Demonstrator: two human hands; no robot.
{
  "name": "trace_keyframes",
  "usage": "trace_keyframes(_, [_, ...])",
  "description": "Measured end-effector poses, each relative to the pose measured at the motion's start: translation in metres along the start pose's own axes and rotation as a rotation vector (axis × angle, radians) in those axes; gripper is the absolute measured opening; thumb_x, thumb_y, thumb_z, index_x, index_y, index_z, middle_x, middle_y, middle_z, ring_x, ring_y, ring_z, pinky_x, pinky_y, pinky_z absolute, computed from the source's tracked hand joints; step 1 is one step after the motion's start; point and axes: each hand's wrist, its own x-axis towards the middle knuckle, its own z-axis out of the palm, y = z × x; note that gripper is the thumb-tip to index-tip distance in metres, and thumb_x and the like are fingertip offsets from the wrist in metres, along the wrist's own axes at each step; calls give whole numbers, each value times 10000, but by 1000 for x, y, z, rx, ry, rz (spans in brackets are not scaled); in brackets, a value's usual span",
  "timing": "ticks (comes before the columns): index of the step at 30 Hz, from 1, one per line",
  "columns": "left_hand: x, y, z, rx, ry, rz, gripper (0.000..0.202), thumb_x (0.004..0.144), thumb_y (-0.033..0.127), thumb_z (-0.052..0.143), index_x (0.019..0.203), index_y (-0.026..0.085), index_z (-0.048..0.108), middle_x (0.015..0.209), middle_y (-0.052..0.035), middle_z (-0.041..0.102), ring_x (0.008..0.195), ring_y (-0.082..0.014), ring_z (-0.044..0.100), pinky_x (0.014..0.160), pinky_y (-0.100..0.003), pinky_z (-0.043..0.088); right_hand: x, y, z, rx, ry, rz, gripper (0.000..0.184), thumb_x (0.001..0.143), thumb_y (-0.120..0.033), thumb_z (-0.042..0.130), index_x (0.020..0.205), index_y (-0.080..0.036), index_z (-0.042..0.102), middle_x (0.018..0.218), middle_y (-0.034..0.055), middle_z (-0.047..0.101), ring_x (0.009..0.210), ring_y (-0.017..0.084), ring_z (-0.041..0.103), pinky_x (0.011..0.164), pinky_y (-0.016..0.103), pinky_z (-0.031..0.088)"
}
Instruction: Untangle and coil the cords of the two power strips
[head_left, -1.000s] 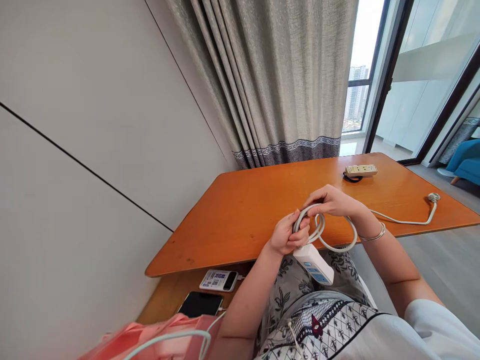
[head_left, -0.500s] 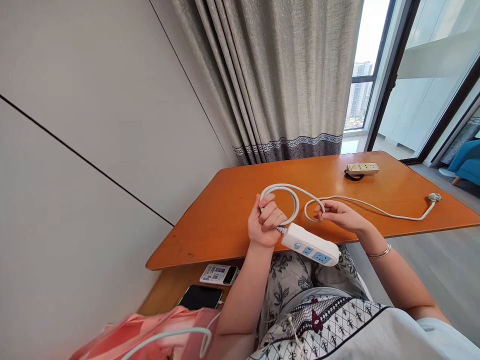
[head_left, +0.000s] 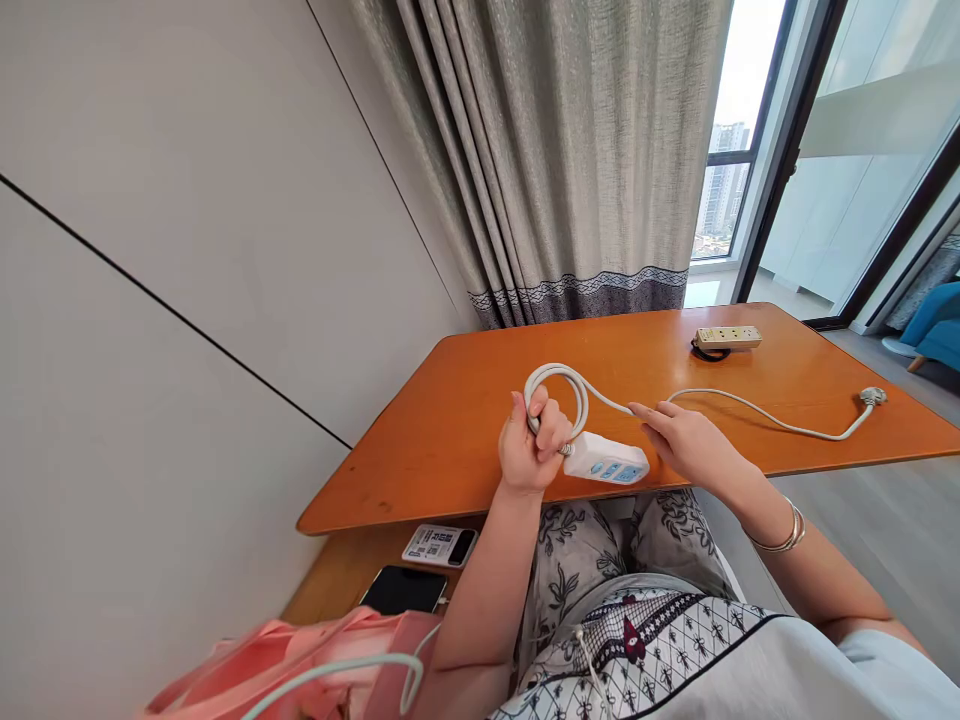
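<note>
Left hand grips the looped white cable, its power strip beside the fist near the front edge of the desk; right hand meets the cable, fingers extended, grip unclear.

The power strip is smooth plastic, its cable matt, the table glossy wood, the far curtain coarse cloth, the bracelet shiny metal.

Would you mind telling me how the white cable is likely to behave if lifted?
The white cable seems flexible but springy, since it curves in smooth, round loops at the left hand. Its far end may drag or swing, as the plug looks bulkier than the cable itself.
</note>
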Motion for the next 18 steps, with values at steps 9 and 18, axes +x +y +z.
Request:
trace_keyframes(9, [-3,-22,4,321,-63,207,522,819,666,620,702,205,405,625,-14,707,364,-94,507,398,-204,366,2,-44,-31,-33,-155,-191,317,962,-146,426,1222,-122,606,895,93,669,679,153,614,582,264,386])
trace_keyframes(18, [2,-34,-18,654,-99,365,389,884,575,582,813,196,526,1079,-136,765,759,-197,756,672,-300,568,-12,-54,-16,827,-379,-109,495,937,-198,543,1403,-171,378,908,26,685,670,126,613,624,254,488])
